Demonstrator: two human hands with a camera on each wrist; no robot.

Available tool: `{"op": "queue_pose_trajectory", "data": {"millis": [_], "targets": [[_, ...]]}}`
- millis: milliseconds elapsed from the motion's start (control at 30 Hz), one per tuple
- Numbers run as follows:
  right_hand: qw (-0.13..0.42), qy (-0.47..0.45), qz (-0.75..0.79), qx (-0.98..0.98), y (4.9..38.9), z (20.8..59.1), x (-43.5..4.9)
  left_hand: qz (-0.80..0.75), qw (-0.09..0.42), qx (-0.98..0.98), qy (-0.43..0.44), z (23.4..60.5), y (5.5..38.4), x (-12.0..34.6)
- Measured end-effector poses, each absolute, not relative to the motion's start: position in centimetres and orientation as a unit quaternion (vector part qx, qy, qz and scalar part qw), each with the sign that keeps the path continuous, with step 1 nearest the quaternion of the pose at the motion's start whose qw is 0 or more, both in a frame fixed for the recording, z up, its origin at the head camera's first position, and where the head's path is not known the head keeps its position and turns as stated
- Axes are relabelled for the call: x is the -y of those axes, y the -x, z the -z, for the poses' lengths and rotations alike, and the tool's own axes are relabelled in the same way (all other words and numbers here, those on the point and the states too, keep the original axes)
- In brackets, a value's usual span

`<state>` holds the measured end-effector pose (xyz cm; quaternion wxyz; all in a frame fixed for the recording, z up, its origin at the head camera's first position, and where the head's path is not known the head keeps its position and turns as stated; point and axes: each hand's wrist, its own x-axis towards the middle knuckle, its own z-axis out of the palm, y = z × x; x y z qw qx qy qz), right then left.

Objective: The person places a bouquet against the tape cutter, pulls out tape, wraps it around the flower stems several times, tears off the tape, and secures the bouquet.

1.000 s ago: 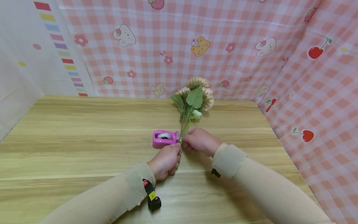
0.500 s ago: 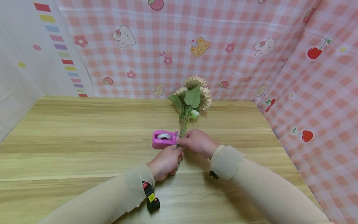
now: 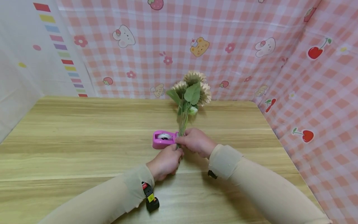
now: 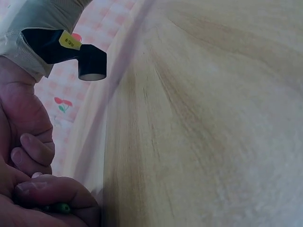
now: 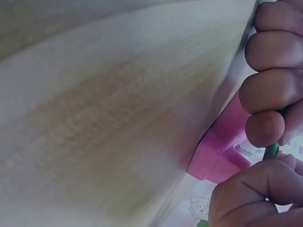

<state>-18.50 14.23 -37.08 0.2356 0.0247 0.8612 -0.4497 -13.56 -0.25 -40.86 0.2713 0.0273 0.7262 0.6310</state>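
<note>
A bunch of cream flowers (image 3: 193, 90) with green leaves lies across the middle of the head view, blooms pointing away. Near the lower ends, my left hand (image 3: 165, 160) grips the stems; a green stem tip (image 4: 61, 208) pokes out between its fingers in the left wrist view. Just above it, my right hand (image 3: 198, 141) pinches the same stems (image 3: 183, 123) between thumb and curled fingers. Close on the left stands a pink tape dispenser (image 3: 160, 144) with a roll of clear tape, its cutter end beside the stems. Whether tape is round the stems is hidden by the fingers.
The wood-grain table (image 3: 84, 140) carries the dispenser. A pink checked cloth (image 3: 156, 40) with cartoon prints hangs behind and along the right side. A black strap-mounted camera (image 3: 151, 199) sits at my left wrist.
The right thumb has moved left over the stems, and the hand has gone slightly left. The flower heads have shifted a little left and up. The dispenser stays in place.
</note>
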Motion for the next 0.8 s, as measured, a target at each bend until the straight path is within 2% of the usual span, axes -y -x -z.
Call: {"op": "queue_pose_trajectory", "data": {"millis": [267,800], "targets": [[0.229,-0.030,0.455,-0.860,18.9,36.9,-13.9,-0.610,0.257,-0.748,-0.047,40.7,13.7,0.5],[0.224,-0.028,0.462,-0.858,18.9,36.8,-13.1,-0.657,0.287,-0.696,-0.035,40.4,14.0,0.6]]}}
